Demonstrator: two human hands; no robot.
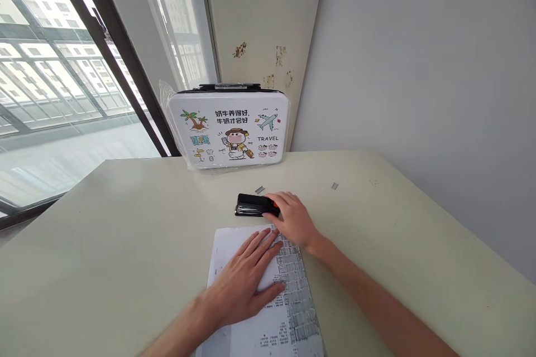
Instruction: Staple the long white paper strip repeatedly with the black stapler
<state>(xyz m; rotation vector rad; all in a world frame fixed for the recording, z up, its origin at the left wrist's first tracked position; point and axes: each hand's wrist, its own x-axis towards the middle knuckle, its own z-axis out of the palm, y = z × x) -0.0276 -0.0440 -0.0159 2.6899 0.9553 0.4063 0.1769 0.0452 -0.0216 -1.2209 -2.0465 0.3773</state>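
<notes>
Stapler (251,205), black: lay on the table (125,251) beyond the papers (259,329), its right end gripped by the right hand (295,220). Left hand (245,284): spread open, flat on the papers. Two staple strips (260,189) (335,186): beyond the stapler. White case (234,148): upright behind.

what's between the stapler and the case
A small grey strip, possibly staples, lies close to the stapler; the rest of the stretch to the case is bare table. The head view shows this.
</notes>
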